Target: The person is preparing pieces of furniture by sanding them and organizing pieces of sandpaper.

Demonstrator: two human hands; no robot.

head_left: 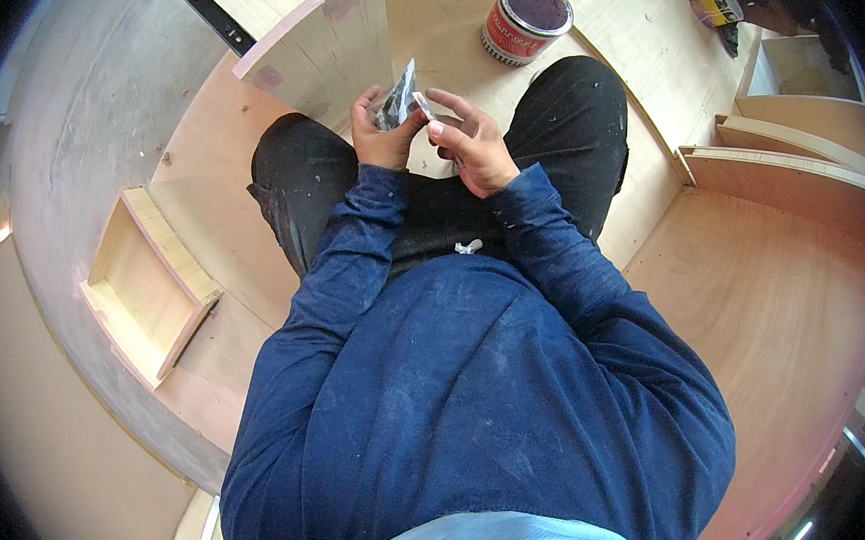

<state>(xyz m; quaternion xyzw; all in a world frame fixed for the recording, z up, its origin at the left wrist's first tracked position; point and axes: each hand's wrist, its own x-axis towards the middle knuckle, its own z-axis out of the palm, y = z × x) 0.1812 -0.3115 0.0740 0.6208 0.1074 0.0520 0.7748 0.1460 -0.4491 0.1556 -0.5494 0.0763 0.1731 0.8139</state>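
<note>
Between my knees, my left hand (pixel 382 144) pinches a small clear plastic bag (pixel 396 105) with something dark inside it. What the dark contents are, I cannot make out. My right hand (pixel 483 153) is close beside it, thumb and fingers curled together around a small pale strip (pixel 425 107). Whether that strip is a torn part of the bag or a separate piece does not show. Both hands are above the gap between my black trouser legs.
A red and white tin can (pixel 526 24) with a dark top stands beyond my right knee. A wooden drawer (pixel 312 51) with a black slide rail (pixel 202 3) is at the far left. A smaller open drawer (pixel 146 285) lies left. Curved wooden panels (pixel 794 185) stand at right.
</note>
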